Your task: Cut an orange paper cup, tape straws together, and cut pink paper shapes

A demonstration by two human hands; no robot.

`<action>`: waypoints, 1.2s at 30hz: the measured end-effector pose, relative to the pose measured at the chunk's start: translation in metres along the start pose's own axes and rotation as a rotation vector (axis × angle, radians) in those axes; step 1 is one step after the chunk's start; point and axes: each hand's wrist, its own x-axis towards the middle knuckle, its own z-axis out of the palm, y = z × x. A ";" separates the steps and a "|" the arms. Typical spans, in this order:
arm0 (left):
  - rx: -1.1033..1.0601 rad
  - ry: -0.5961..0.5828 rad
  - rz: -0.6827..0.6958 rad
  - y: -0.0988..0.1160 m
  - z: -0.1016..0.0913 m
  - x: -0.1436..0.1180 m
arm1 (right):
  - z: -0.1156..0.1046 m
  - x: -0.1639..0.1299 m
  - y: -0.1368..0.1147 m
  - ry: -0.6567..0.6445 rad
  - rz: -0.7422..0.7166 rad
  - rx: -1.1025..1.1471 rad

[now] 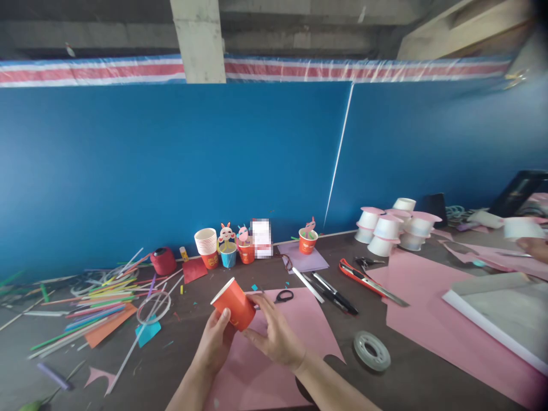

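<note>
1. Holding an orange paper cup (233, 308) above the desk (411, 377), both hands close on it together; it sits just in front of the person, over a pink paper sheet (299, 325).
2. The cup lies tilted, its long axis running from the open white rim at upper left down to the base at lower right.
3. The left hand (216, 342) grips from below, fingers (223, 319) curled round the wall near the rim.
4. The right hand (276, 334) cups the base end, fingers bent and touching it; both hands are equally near.
5. Just beyond the cup lie small scissors (283, 295), then pens (336, 294) and a red box cutter (363, 279) farther right.
6. A tape roll (371, 350) rests to the right, well apart from the hands.
7. Coloured straws (94, 308) litter the left side, and a stack of cups (206, 242) and decorated cups stand by the blue wall (171, 171).
8. Nothing lies between the hands and the cup.
</note>
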 end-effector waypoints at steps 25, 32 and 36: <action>0.365 0.020 0.118 0.006 0.023 -0.014 | 0.002 0.000 0.022 0.099 0.143 0.248; 0.099 -0.064 -0.090 0.011 0.022 -0.007 | 0.006 0.003 0.039 0.128 0.315 0.486; -0.108 0.011 -0.221 0.009 0.009 0.001 | 0.008 0.000 0.038 0.098 0.359 0.383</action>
